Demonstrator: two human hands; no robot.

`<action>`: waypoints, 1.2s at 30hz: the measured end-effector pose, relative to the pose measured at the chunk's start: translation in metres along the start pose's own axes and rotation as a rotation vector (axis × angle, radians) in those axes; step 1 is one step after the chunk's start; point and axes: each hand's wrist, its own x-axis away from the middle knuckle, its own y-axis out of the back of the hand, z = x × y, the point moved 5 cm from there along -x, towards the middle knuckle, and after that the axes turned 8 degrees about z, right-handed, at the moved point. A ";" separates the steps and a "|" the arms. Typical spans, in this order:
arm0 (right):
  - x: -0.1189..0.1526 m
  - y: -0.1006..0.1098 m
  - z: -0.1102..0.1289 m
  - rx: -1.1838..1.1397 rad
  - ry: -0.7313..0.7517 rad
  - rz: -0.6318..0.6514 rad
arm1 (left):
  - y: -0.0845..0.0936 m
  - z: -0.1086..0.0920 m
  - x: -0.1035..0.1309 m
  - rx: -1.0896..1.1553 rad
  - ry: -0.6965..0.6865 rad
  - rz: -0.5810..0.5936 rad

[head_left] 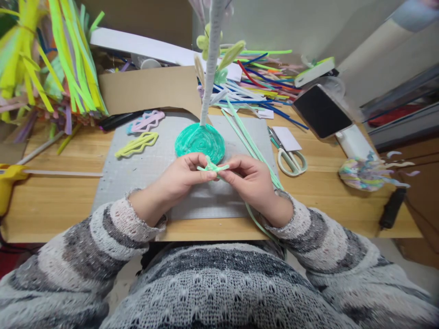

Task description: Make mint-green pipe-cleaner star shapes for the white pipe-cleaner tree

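Observation:
Between my two hands is a small folded mint-green pipe cleaner (213, 167). My left hand (183, 172) pinches its left part between thumb and fingertips. On the other side, my right hand (248, 176) is closed on its right part. A long pale-green strand hangs below my right hand toward the table's front edge. Just behind the hands lies a round coiled green base (200, 142) with a white wrapped stem (207, 87) rising from it. Several loose mint pipe cleaners (247, 139) run beside and under my right hand.
Scissors (291, 160) and a phone (322, 111) lie at the right. On the grey mat (137, 178) rest zigzag yellow (137, 145) and pink (148, 121) pieces. A yellow glue gun (8, 183) is at the left edge, near bundled pipe cleaners (73, 59).

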 end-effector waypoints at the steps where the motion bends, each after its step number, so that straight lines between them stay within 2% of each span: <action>1: 0.000 0.000 -0.001 -0.014 -0.006 -0.017 | 0.001 0.001 0.000 -0.005 0.002 -0.010; 9: 0.001 0.001 -0.005 -0.016 -0.074 -0.068 | 0.002 0.002 -0.001 -0.077 -0.042 -0.029; 14: -0.004 0.002 -0.013 -0.087 -0.185 -0.005 | -0.002 -0.004 0.000 -0.204 -0.044 0.002; 17: -0.007 0.003 -0.017 -0.220 -0.298 0.086 | -0.002 -0.006 0.000 -0.231 -0.030 0.009; 20: -0.008 0.002 -0.020 -0.388 -0.381 0.220 | -0.003 -0.004 0.000 -0.123 0.018 0.037; 23: -0.010 0.003 -0.022 -0.457 -0.357 0.265 | -0.005 0.000 -0.001 0.077 0.071 0.069; 26: -0.009 0.003 -0.024 -0.418 -0.284 0.208 | -0.006 0.002 -0.002 0.189 0.087 0.066; 30: -0.005 -0.001 -0.021 -0.396 -0.218 0.108 | -0.003 0.002 -0.002 0.218 0.070 0.015; 36: -0.001 -0.009 -0.021 -0.442 -0.282 0.027 | -0.004 0.003 0.000 0.221 0.043 -0.004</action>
